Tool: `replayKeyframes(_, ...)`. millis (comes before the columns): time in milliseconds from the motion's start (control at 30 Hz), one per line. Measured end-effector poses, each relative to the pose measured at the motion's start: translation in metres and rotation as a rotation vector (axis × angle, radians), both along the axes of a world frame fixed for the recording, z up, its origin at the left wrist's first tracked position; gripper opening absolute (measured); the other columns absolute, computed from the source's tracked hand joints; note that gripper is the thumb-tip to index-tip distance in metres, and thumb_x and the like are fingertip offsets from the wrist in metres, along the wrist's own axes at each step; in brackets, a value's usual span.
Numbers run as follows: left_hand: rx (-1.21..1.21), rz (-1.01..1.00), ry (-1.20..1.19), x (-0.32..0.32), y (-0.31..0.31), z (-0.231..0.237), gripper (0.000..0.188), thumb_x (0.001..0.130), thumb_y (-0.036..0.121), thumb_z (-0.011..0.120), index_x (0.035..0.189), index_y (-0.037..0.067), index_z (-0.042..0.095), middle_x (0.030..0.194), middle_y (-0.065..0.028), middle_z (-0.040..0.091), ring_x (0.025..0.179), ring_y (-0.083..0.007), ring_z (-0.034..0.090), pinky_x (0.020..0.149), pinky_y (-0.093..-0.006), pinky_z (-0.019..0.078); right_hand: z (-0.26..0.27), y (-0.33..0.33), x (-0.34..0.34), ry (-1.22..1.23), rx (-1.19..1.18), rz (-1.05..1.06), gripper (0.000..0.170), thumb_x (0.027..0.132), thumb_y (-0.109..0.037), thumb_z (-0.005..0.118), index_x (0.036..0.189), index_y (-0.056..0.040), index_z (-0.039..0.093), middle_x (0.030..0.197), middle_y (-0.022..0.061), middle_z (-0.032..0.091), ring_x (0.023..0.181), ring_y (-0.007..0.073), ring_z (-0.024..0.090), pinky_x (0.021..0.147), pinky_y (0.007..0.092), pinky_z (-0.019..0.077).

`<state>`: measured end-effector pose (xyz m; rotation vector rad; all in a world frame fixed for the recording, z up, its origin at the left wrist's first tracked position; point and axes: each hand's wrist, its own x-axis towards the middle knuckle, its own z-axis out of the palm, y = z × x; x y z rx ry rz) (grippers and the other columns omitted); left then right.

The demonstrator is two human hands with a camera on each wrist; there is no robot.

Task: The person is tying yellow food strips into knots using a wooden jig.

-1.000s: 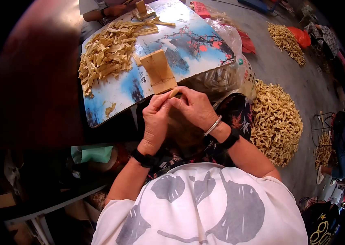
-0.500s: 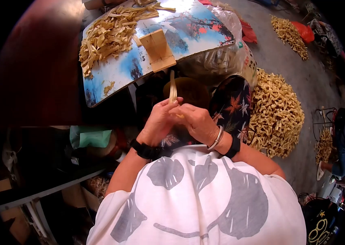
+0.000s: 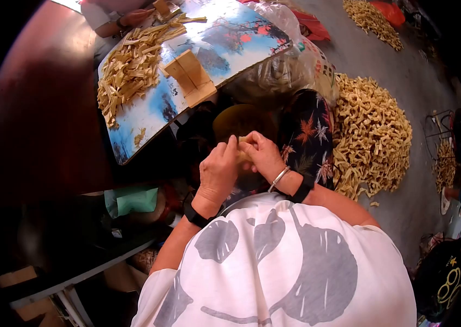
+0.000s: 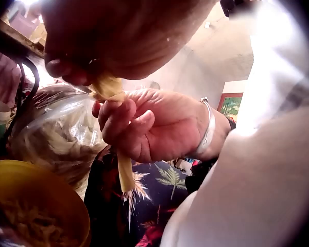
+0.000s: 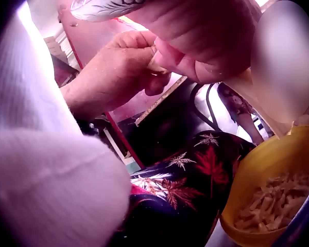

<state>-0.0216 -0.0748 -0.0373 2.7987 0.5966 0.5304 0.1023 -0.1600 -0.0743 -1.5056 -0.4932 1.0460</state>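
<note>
Both hands meet over the lap in the head view. The left hand pinches a pale yellow strip from one side, and the right hand grips it from the other. Seen in the left wrist view, the strip looks folded between the hands, and one end hangs below the curled fingers of the right hand. From the right wrist, the left hand shows thumb and fingers closed on the strip's edge. The fold's exact shape is partly hidden by the fingers.
A painted board bears a heap of strips and a wooden block stand. Below it is a yellow bucket with small pieces inside. A large pile of knotted pieces lies on the floor at right. Another person's arm is across the board.
The long strip that stood up from the fingers half a second ago is now bunched between both hands. The hands have come together beyond the lap, and the head view has shifted.
</note>
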Motion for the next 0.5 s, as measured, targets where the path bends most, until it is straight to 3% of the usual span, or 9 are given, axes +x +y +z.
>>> replayKeyframes(100, 0.034, -0.038, -0.006, 0.009, -0.006, 0.0, 0.03, 0.082, 0.0, 0.06, 0.112, 0.003, 0.063, 0.085, -0.0116, 0.058, 0.074, -0.0308, 0.063, 0.06, -0.0375, 0.0529, 0.001, -0.002, 0.002, -0.007, -0.042, -0.045, 0.016, 0.092, -0.017, 0.063, 0.097, -0.0021, 0.062, 0.078, 0.0089, 0.069, 0.061, 0.0165, 0.068, 0.051, 0.0295, 0.0529)
replayKeyframes(133, 0.03, -0.03, 0.003, 0.012, -0.007, 0.001, 0.031, 0.082, 0.0, 0.061, 0.112, 0.003, 0.063, 0.085, -0.0118, 0.058, 0.073, -0.0309, 0.063, 0.06, -0.0379, 0.0527, -0.004, -0.002, 0.002, -0.279, 0.106, -0.059, 0.015, 0.093, -0.017, 0.062, 0.095, -0.002, 0.063, 0.078, 0.0096, 0.069, 0.066, 0.0162, 0.068, 0.057, 0.0296, 0.0542)
replayKeyframes(233, 0.018, 0.044, 0.134, 0.02, -0.006, -0.004, 0.03, 0.082, 0.0, 0.061, 0.111, 0.004, 0.064, 0.086, -0.0128, 0.058, 0.073, -0.0317, 0.062, 0.061, -0.0371, 0.0522, -0.003, -0.011, 0.007, -0.169, 0.065, 0.033, 0.015, 0.093, -0.016, 0.062, 0.093, -0.0013, 0.064, 0.077, 0.0101, 0.069, 0.071, 0.017, 0.069, 0.063, 0.0309, 0.0542)
replayKeyframes(267, 0.013, 0.077, 0.198, 0.021, -0.004, -0.007, 0.029, 0.082, -0.001, 0.061, 0.111, 0.004, 0.064, 0.087, -0.0133, 0.058, 0.073, -0.0321, 0.062, 0.061, -0.0366, 0.0521, 0.006, -0.015, 0.007, -0.08, 0.141, 0.054, 0.017, 0.093, -0.017, 0.06, 0.096, -0.001, 0.065, 0.077, 0.0122, 0.069, 0.071, 0.0237, 0.069, 0.065, 0.0338, 0.0533)
replayKeyframes(367, -0.191, -0.022, -0.017, 0.027, -0.002, -0.012, 0.025, 0.085, 0.0, 0.058, 0.109, 0.003, 0.065, 0.088, -0.0161, 0.059, 0.073, -0.0329, 0.062, 0.062, -0.0336, 0.0515, -0.017, -0.015, 0.008, -0.28, 0.225, 0.021, 0.019, 0.094, -0.018, 0.059, 0.097, -0.0007, 0.065, 0.078, 0.0129, 0.069, 0.07, 0.0259, 0.068, 0.065, 0.0347, 0.0526)
replayKeyframes(400, -0.315, -0.02, -0.048, 0.029, -0.003, -0.01, 0.022, 0.088, 0.0, 0.056, 0.108, 0.0, 0.065, 0.087, -0.0118, 0.061, 0.069, -0.0249, 0.062, 0.065, -0.0279, 0.0511, -0.027, -0.014, 0.008, -0.391, 0.244, -0.052, 0.02, 0.094, -0.019, 0.059, 0.098, -0.0001, 0.064, 0.082, 0.0147, 0.068, 0.069, 0.0237, 0.067, 0.065, 0.0338, 0.0522)
replayKeyframes(500, -0.782, 0.08, -0.063, 0.025, -0.003, -0.014, 0.024, 0.089, -0.001, 0.057, 0.111, -0.001, 0.064, 0.087, -0.0046, 0.062, 0.07, -0.0138, 0.06, 0.066, -0.0242, 0.0503, -0.044, -0.011, 0.008, -0.211, 0.243, -0.064, 0.019, 0.093, -0.019, 0.061, 0.098, -0.0008, 0.065, 0.084, 0.0123, 0.068, 0.072, 0.0166, 0.066, 0.066, 0.0295, 0.052)
